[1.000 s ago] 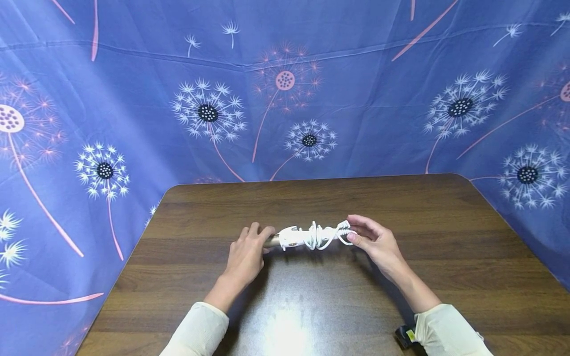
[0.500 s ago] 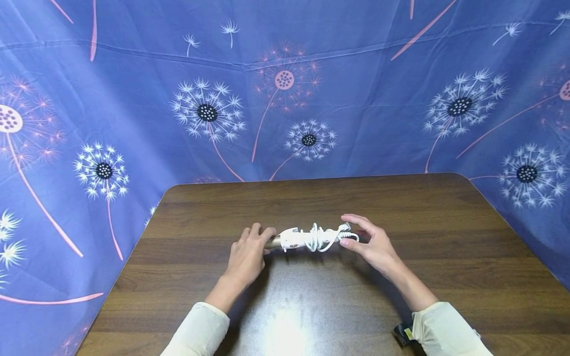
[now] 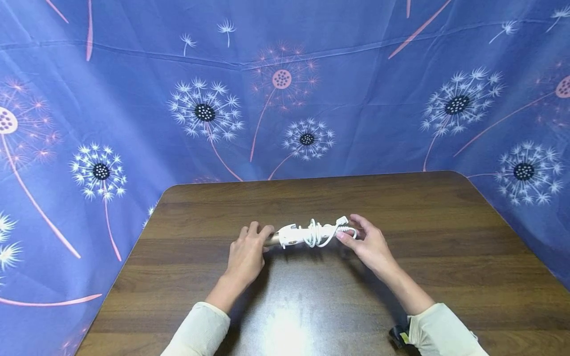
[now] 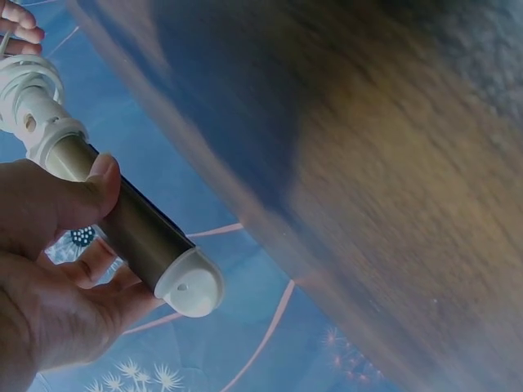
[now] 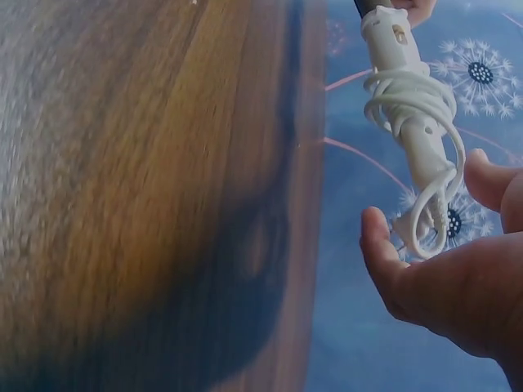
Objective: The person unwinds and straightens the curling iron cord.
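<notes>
A curling iron (image 3: 290,236) with a white handle and a gold-brown barrel (image 4: 140,220) spans the gap between both hands over the table. My left hand (image 3: 246,253) grips the barrel, thumb on one side and fingers on the other; the barrel's white end cap (image 4: 189,283) sticks out past them in the left wrist view. White cord (image 5: 404,96) is wound around the handle, its plug (image 3: 342,221) at the right end. Around that end my right hand (image 3: 373,247) spreads thumb and fingers, the thumb tip right at the cord loop in the head view.
A brown wood-grain table (image 3: 285,291) lies beneath, with a bright glare spot near the front. Blue cloth (image 3: 249,123) with a dandelion print hangs behind the table and at its sides. A small black device (image 3: 399,337) sits by the right sleeve.
The plug end of the curling iron has tipped slightly upward. My right thumb and fingers have shifted a little left around the cord end. My left hand keeps its grip.
</notes>
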Tool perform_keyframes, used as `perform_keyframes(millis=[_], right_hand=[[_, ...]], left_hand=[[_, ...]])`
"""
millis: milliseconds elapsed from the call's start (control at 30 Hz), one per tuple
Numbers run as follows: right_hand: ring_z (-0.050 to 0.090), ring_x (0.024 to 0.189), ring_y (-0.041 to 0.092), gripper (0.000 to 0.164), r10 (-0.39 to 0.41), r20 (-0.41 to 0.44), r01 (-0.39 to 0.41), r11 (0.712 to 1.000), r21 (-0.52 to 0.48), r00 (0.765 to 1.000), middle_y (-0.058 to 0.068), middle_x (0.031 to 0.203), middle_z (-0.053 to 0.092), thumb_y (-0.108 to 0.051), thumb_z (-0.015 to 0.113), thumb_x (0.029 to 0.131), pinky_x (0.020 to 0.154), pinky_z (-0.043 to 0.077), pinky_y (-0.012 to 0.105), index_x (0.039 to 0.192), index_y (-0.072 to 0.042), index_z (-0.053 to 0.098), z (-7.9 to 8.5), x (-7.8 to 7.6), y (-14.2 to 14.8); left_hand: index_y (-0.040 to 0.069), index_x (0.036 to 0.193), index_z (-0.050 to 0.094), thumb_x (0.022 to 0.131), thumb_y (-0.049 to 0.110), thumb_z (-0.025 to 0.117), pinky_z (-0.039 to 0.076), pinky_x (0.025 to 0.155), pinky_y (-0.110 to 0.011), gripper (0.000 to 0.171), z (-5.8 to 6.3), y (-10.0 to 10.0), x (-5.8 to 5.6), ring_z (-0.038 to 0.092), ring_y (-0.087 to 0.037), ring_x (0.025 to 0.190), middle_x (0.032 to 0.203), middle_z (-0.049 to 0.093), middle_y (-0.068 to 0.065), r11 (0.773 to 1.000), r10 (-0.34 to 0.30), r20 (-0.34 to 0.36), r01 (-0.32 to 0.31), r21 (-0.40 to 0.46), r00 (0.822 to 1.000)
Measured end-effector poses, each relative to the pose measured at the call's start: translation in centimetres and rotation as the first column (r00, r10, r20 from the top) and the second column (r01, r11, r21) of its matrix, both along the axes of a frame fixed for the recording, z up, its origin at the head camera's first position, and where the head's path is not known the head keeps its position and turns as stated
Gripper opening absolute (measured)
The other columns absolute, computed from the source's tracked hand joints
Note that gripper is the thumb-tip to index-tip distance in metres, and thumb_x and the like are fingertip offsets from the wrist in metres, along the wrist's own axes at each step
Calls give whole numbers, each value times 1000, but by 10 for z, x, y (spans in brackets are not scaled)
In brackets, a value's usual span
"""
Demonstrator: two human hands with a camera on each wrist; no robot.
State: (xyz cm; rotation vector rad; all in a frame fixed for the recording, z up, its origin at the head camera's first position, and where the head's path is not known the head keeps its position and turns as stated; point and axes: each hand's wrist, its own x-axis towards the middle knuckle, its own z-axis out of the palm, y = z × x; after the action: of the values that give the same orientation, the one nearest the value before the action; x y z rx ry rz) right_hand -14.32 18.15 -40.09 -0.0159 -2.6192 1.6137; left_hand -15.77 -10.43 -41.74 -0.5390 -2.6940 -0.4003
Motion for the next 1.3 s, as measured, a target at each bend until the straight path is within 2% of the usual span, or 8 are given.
perform_keyframes(millis=[133,233,433,533,800,900,1133,1300], right_hand=[[60,107,33,64,-9,-12,9,1000,-21,1000,26,121,60,-18,73,85,80,48,23,136,8,44,0,0,-5],[60,102,30,64,-11,-29,10,1000,-18,1000,24,116,62,-17,75,83,78,47,21,134,9,46,-1,-1,-8],[59,105,33,73,7,15,-6,999,-37,1000,24,122,58,-20,78,81,89,47,37,138,6,42,-4,-5,-11],[58,105,32,75,19,29,-17,997,-74,999,24,126,55,-17,78,80,88,49,35,141,4,39,-5,-7,-12],[50,115,31,76,47,-60,-57,981,-187,997,23,126,52,-2,78,75,95,43,41,140,2,39,-8,-8,-14],[49,117,30,75,43,-90,-62,974,-219,995,22,129,51,2,77,75,95,42,37,140,1,39,-9,-8,-13],[49,116,23,79,-4,-144,-38,957,-287,990,18,132,49,6,77,73,96,37,16,141,-2,37,-9,-8,-13],[56,112,16,81,-44,-217,-36,935,-354,975,18,127,49,13,75,71,94,42,15,141,-2,37,-10,-9,-13]], left_hand=[[23,116,61,64,-7,79,48,50,-41,63,0,1,1,57,-27,84,100,56,-5,1000,0,2,0,-6,1000],[23,116,61,63,-7,79,48,50,-41,64,0,1,1,57,-26,84,98,55,-5,1000,0,0,0,-10,1000],[23,115,62,65,-5,80,48,50,-39,60,0,1,2,56,-25,82,96,55,-4,1000,-2,3,2,-9,1000],[22,114,62,65,-6,80,48,51,-39,60,0,1,2,56,-25,82,96,55,-4,1000,-10,8,10,-6,1000],[24,115,62,65,-7,79,48,51,-38,61,1,1,2,56,-25,84,97,55,-4,1000,-5,16,6,-3,1000],[24,115,61,65,-7,79,47,51,-38,62,1,1,2,56,-25,85,98,55,-4,1000,-2,18,2,-1,1000],[24,116,61,64,-9,78,48,51,-39,64,1,1,2,56,-25,85,100,56,-4,1000,2,20,-2,2,1000],[24,117,60,63,-11,76,48,51,-39,66,1,1,2,57,-26,86,102,56,-4,1000,7,34,-7,2,999]])
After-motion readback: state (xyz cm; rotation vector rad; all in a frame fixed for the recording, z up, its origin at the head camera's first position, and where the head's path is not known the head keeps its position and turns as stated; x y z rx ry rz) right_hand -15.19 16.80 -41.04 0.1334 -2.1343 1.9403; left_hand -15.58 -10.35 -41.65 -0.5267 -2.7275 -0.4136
